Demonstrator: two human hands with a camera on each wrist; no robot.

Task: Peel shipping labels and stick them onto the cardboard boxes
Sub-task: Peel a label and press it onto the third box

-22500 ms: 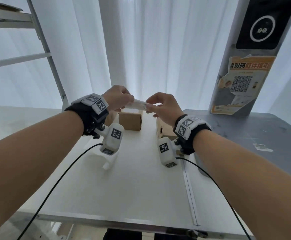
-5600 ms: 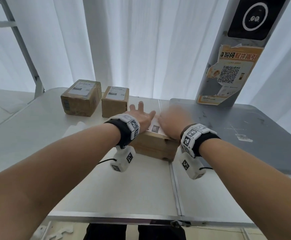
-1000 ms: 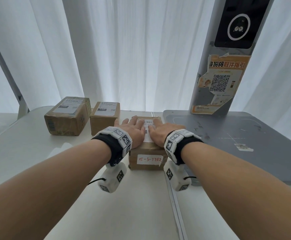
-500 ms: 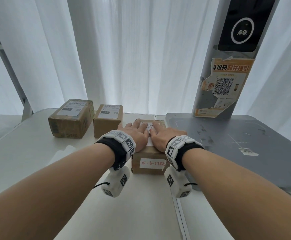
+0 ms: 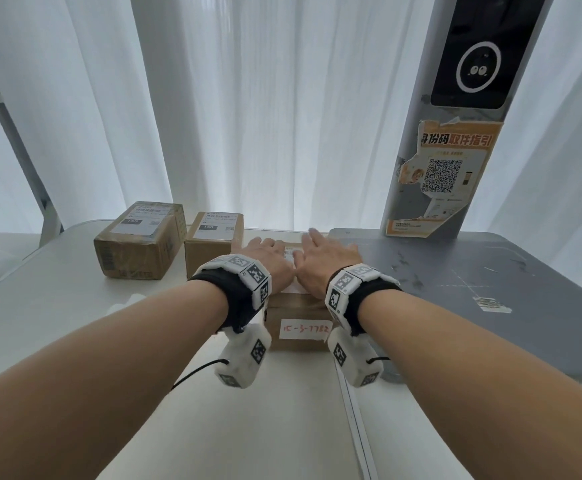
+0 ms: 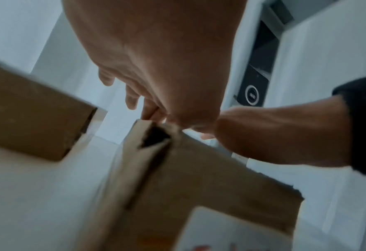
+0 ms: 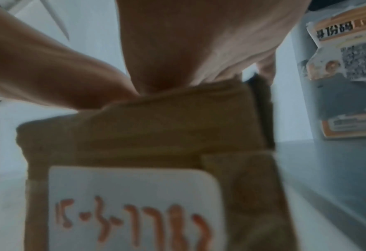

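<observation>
Both hands lay flat on top of the near cardboard box [image 5: 298, 306], which sat on the white table [image 5: 74, 306] by the edge of the grey platform [image 5: 473, 271]. The left hand [image 5: 268, 259] and right hand [image 5: 324, 261] rested side by side, fingers straight and slightly spread, pressing on the shipping label [image 5: 290, 253], of which only a strip showed between them. To do this well, it seemed best to sweep the palms outward from the middle so no air stayed trapped, then rub the corners down. The box was matt brown corrugated card with a torn flap edge at its left corner [image 6: 154, 135] and a rounded white sticker with red handwriting [image 5: 304, 329] on its front face. Two more taped boxes, the larger box [image 5: 140, 244] and the smaller box [image 5: 213, 247], stood near at the left, each already bearing a smooth white label.
</observation>
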